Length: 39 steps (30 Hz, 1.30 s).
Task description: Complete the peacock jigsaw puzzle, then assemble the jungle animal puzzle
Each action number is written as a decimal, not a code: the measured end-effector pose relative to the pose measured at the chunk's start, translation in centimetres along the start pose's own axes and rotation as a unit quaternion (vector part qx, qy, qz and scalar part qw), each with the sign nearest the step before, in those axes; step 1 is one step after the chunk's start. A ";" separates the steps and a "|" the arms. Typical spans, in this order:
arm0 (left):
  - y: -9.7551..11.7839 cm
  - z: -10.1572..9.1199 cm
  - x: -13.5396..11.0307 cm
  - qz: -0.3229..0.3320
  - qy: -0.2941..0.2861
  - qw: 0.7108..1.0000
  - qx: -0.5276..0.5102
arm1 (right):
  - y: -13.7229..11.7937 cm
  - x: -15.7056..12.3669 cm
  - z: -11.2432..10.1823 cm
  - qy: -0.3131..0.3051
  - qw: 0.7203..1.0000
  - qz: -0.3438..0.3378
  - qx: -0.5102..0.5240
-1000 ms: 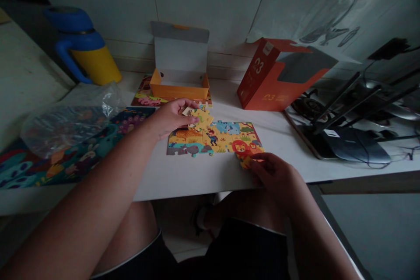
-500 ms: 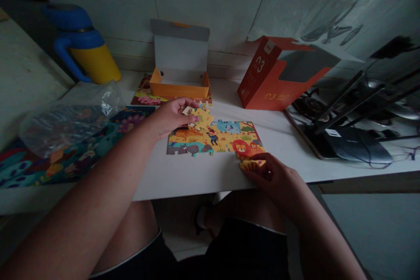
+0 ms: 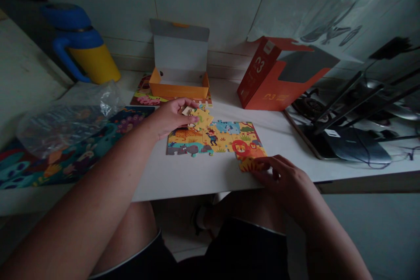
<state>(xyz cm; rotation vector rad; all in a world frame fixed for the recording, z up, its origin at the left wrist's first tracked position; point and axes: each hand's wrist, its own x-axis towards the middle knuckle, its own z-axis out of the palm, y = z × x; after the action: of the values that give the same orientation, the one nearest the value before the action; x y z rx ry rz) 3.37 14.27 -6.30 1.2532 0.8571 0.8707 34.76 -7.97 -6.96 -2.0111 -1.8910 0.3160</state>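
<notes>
A jigsaw puzzle (image 3: 226,142) with savanna animals lies part-joined on the white counter, its lower edge stepped. My left hand (image 3: 175,116) is closed on several loose puzzle pieces (image 3: 201,118), held over the puzzle's upper left part; the front one is yellow with a green shape. At the lower right corner, a yellow-orange puzzle piece (image 3: 248,165) with dark spiky leaves sits against the lion section. Thumb and fingers of my right hand (image 3: 278,177) are on this piece's right side, partly covering it. Whether it is fully locked in, I cannot tell.
An open orange box (image 3: 180,91) stands behind on another colourful picture (image 3: 147,96). To the left lie a clear plastic bag (image 3: 65,127) and a dark blue picture sheet (image 3: 88,162), with a blue-yellow jug (image 3: 95,59) behind. An orange-red carton (image 3: 262,83) and a stove (image 3: 308,107) are on the right.
My right hand has shifted slightly right and down, uncovering more of the corner piece, which now lies flatter beneath the lions. My left hand keeps its pieces in nearly the same place.
</notes>
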 end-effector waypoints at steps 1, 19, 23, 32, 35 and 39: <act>0.0 0.0 0.0 0.000 0.000 1.000 0.003 | 0.1 -0.1 0.1 -0.004 1.000 -0.008 -0.002; 0.0 0.0 0.0 0.001 0.004 1.000 0.007 | 0.4 -0.2 1.0 0.034 0.997 -0.073 -0.006; -0.1 0.0 0.0 0.005 0.004 1.000 0.010 | 0.8 -0.2 0.9 0.041 0.995 -0.095 0.000; -0.8 -0.3 0.4 0.021 0.002 1.000 0.014 | 2.4 -0.5 0.1 0.044 0.994 -0.094 -0.025; -0.7 -0.3 0.4 0.020 0.004 1.000 0.012 | 2.5 -0.5 -0.1 0.038 0.994 -0.095 -0.025; -0.4 -0.2 0.3 0.002 0.005 1.000 0.005 | 2.3 -0.5 -0.1 0.048 0.994 -0.094 -0.038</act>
<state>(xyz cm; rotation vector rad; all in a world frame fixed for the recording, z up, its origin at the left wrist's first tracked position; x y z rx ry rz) 3.34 14.57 -6.78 1.2616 0.8682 0.8780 36.82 -8.59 -7.89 -1.8397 -2.0396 0.0961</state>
